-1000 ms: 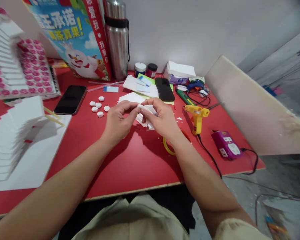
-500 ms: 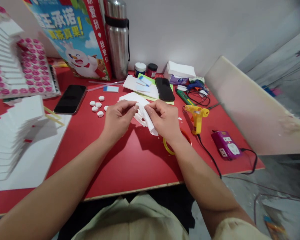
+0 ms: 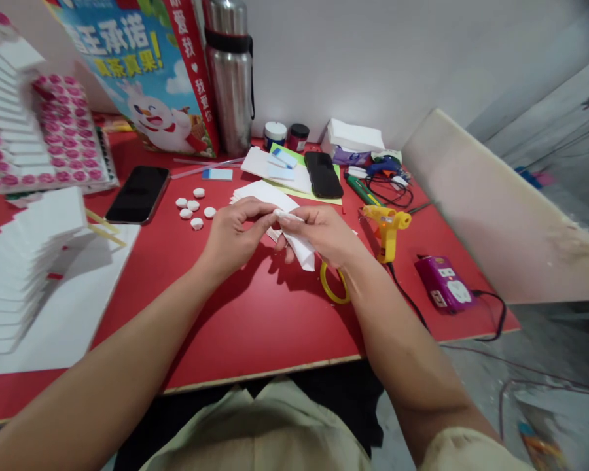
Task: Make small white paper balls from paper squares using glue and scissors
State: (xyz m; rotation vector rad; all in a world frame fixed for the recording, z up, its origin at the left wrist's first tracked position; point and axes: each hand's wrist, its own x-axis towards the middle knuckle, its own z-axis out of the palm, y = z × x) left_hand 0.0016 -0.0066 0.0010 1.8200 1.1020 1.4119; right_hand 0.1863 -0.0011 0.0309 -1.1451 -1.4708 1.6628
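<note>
Head cam: L hand (image 3: 238, 232) & R hand (image 3: 326, 232) pinch white paper (image 3: 300, 248) over red table (image 3: 255, 327); glue gun (image 3: 387, 229) to R.

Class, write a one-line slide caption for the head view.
Bare left hand and right hand pinch a thin white paper sheet above a flat red tabletop, near a yellow plastic glue gun.

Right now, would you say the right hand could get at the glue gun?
Probably yes: nothing tall seems to stand between the right hand and the glue gun, though the hand is occupied with the paper.
</note>
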